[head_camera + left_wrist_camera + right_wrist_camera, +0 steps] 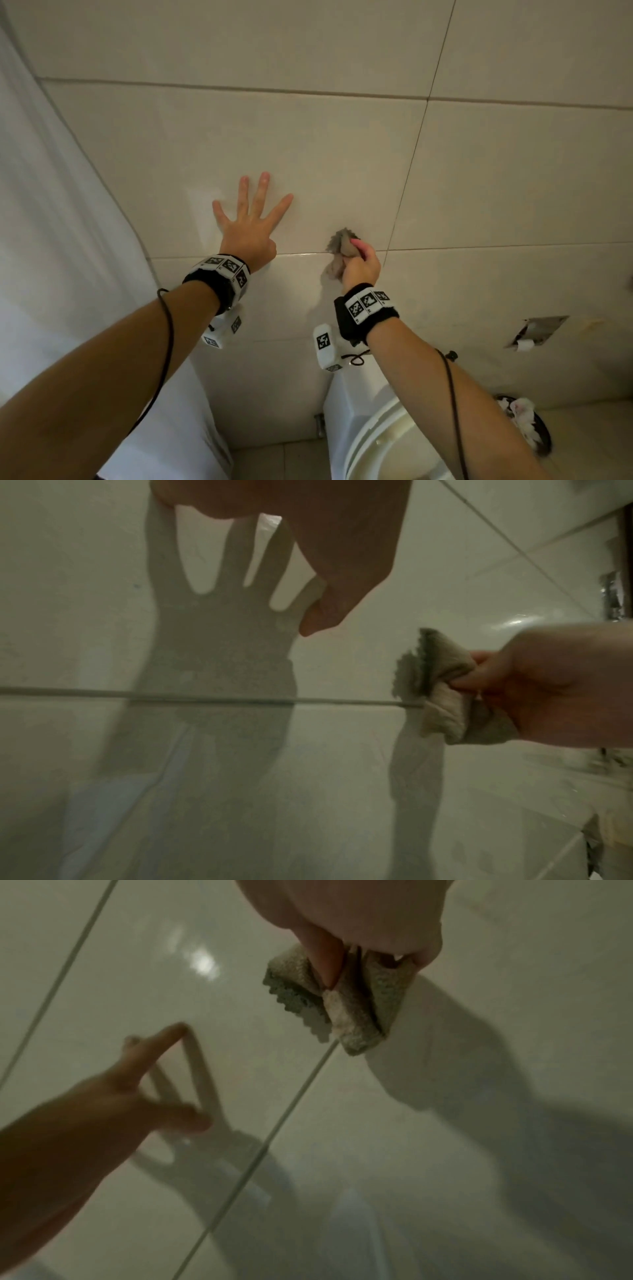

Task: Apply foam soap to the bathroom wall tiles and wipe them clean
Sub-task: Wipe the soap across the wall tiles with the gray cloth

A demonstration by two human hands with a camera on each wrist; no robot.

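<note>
Large cream wall tiles (308, 154) with grey grout lines fill the head view. My left hand (248, 219) lies flat on the wall with its fingers spread, just above a horizontal grout line (205, 700). To its right, my right hand (359, 265) grips a bunched grey-beige cloth (339, 246) and presses it against the tile where two grout lines meet. The cloth (441, 685) shows a jagged edge (294, 999) against the wall. I see no foam on the tiles and no soap bottle.
A white shower curtain (51, 240) hangs along the left. Below my right arm stands a white toilet (370, 438) with its seat down. Low on the right wall is a broken hole (537, 330), and a dark bin (527, 425) with white waste sits on the floor.
</note>
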